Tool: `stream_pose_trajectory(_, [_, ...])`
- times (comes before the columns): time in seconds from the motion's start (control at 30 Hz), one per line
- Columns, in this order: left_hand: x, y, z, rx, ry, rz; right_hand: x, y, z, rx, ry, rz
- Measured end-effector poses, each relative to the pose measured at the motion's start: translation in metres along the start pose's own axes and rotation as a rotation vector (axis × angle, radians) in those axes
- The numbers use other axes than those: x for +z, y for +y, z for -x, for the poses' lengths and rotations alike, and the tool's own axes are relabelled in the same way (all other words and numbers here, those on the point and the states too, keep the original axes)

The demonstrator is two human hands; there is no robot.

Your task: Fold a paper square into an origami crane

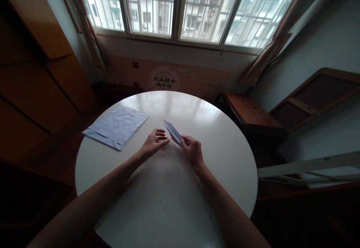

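Observation:
A folded piece of pale paper [172,132] is tilted above the white round table, its near end pinched by my right hand [192,150]. Just left of it, my left hand [155,142] has its fingers apart and holds nothing; a small gap separates its fingertips from the paper. Several creased, pale bluish sheets of paper [116,125] lie stacked at the table's left edge, away from both hands. The inside of the folded piece is hidden from this angle.
The white round table [165,210] fills the middle. Beyond it are a barred window [152,8] and a printed banner [197,77]. A wooden stool or bench [249,109] stands at the right, a wooden cabinet [53,87] at the left.

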State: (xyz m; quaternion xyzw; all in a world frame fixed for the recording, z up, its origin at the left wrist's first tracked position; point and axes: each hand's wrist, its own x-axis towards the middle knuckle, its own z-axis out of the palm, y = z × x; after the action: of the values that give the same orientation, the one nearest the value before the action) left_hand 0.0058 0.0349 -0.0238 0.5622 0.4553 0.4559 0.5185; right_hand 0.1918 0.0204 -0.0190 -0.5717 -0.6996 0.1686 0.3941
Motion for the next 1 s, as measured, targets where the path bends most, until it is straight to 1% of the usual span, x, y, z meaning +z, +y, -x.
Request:
stream_pose_trajectory(0.07, [0.001,-0.001,0.0,-0.063,0.046,0.07,0.001,0.001,0.0,0.02,0.095,-0.112])
stream_pose_trajectory(0.13, [0.003,-0.001,0.001,-0.095,0.035,0.176,0.001,-0.001,0.001,0.009,0.149,-0.197])
stream_pose_trajectory(0.23, [0.007,-0.001,0.002,-0.088,-0.025,0.321,0.003,-0.008,0.004,-0.036,0.163,-0.264])
stream_pose_trajectory(0.33, [0.01,0.002,0.004,-0.055,-0.022,0.377,0.005,-0.014,0.007,-0.081,0.138,-0.307])
stream_pose_trajectory(0.43, [0.01,0.006,0.005,-0.033,0.031,0.378,0.009,-0.016,0.008,-0.128,0.08,-0.351])
stream_pose_trajectory(0.53, [0.009,0.009,0.006,-0.013,0.05,0.368,0.011,-0.018,0.009,-0.174,0.051,-0.399])
stream_pose_trajectory(0.7, [0.011,0.014,0.008,0.051,0.08,0.322,0.013,-0.021,0.01,-0.185,0.051,-0.455])
stream_pose_trajectory(0.87, [0.014,0.019,0.012,0.127,0.06,0.266,0.012,-0.021,0.011,-0.159,0.108,-0.491])
stream_pose_trajectory(1.0, [0.015,0.022,0.013,0.181,0.062,0.232,0.013,-0.021,0.011,-0.144,0.106,-0.513])
